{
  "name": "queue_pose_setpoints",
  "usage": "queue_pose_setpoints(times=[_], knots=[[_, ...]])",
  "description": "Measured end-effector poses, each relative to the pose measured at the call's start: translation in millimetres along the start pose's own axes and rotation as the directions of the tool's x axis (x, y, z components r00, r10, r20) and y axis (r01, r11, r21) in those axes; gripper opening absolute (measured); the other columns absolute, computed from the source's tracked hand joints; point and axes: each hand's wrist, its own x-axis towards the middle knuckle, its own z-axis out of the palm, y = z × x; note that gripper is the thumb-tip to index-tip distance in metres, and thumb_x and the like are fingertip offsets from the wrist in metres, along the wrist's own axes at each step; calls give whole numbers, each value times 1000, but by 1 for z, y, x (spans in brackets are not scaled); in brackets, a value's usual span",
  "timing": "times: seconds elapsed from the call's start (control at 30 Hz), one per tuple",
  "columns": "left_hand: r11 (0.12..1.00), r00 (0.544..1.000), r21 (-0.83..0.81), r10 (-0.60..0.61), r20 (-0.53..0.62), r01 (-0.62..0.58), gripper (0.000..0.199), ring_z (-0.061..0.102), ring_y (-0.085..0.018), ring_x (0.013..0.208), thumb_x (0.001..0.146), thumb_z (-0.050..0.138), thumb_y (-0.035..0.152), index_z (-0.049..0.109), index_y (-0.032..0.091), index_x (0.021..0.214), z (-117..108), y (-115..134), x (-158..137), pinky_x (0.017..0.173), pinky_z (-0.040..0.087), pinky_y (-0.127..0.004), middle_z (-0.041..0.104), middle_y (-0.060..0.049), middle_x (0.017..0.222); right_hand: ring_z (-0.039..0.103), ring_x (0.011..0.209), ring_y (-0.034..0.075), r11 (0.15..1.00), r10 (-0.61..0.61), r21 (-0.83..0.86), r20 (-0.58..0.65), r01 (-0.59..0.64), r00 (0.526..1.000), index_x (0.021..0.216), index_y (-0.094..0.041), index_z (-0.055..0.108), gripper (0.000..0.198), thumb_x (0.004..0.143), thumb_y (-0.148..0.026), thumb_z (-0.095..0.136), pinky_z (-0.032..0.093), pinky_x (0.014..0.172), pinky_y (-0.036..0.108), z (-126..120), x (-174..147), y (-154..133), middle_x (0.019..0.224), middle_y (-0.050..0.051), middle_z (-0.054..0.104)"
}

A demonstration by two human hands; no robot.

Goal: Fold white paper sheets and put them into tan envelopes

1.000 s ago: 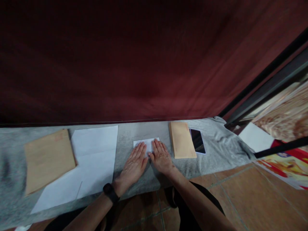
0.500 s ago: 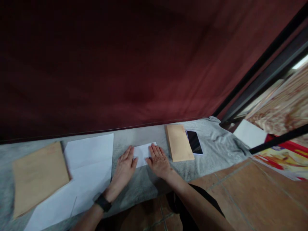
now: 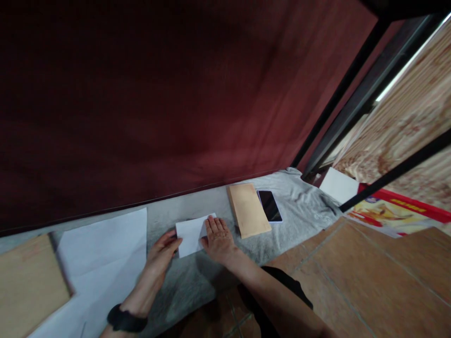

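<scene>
In the head view, a small white paper (image 3: 191, 238) lies on the gray, cloth-covered worktop (image 3: 299, 197), about halfway between the back edge and the front edge. The right hand (image 3: 219, 238) lies flat on the paper's right end, its fingers straight, close together and not gripping. The left hand (image 3: 164, 253) is at the paper's left edge, its thumb on top. Its other fingers are bent by that edge, but I cannot tell if they go under and pinch it.

The paper should be very light. It looks folded, so it may be a bit stiff, but it could bend, crease or tear if pulled hard. It may also slide on the cloth. A good place to hold it is the left edge, thumb on top and fingers below, with a flat hand keeping the other end down.

Toward the worktop's right end are a pile of brown envelopes (image 3: 248, 210) and a phone (image 3: 270, 206). Toward the left end are a big white sheet (image 3: 114, 258) and a large brown envelope (image 3: 30, 281).
</scene>
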Motion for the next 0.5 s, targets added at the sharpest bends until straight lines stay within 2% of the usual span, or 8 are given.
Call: queue_pose_setpoints(times=[0.1,0.17,0.2,0.27,0.3,0.37,0.43,0.5], knots=[[998,998,-25,61,20,-61,49,58,-16,58,56,78,57,70,17,84,6,10,-8,54,43,-27,66,-1,66,46,143,33,999,38,27,-2,-38,999,150,-6,48,61,100,-42,52,32,122,49,-10,5,-6,155,20,46],[982,981,-16,186,-49,-187,41,57,-16,60,65,73,56,68,19,82,8,20,-15,57,46,-28,65,0,67,47,143,31,993,64,102,-46,-59,997,151,-9,46,58,103,-42,47,34,121,50,-20,6,-12,154,19,48],[959,954,37,284,-98,-282,36,58,-17,63,72,69,53,67,20,82,9,25,-18,60,48,-29,66,0,69,46,143,30,984,67,170,-71,-54,995,153,-10,43,59,104,-43,45,36,120,49,-25,7,-16,155,18,48],[836,833,239,533,-148,-493,26,61,-18,72,83,62,46,67,21,85,7,31,-26,69,51,-31,67,-2,77,44,145,27,929,58,371,-99,-17,993,156,-13,37,63,104,-48,45,41,117,47,-35,5,-24,157,16,46],[727,745,357,657,-114,-587,23,62,-19,77,88,59,43,67,22,86,6,33,-31,74,52,-33,68,-3,81,45,145,26,870,51,493,-103,6,993,156,-14,37,64,104,-51,46,44,114,45,-40,4,-29,156,15,47],[448,550,521,833,52,-727,21,63,-20,82,94,54,37,67,23,84,5,33,-40,79,51,-34,68,-4,83,56,135,24,682,45,730,-87,33,995,150,-18,46,59,103,-54,46,51,107,39,-45,2,-38,147,11,58],[196,389,569,890,238,-799,22,63,-19,79,97,52,29,67,24,82,7,29,-49,78,50,-33,68,-3,80,67,117,22,457,85,890,-43,-1,995,136,-20,59,48,103,-53,46,56,97,35,-46,2,-43,129,8,71],[64,310,559,881,357,-827,20,64,-19,79,97,52,24,69,24,87,10,26,-57,78,50,-33,70,-3,83,72,102,22,290,188,954,26,-81,982,123,-19,65,41,103,-50,46,59,89,34,-43,4,-43,115,7,75]])
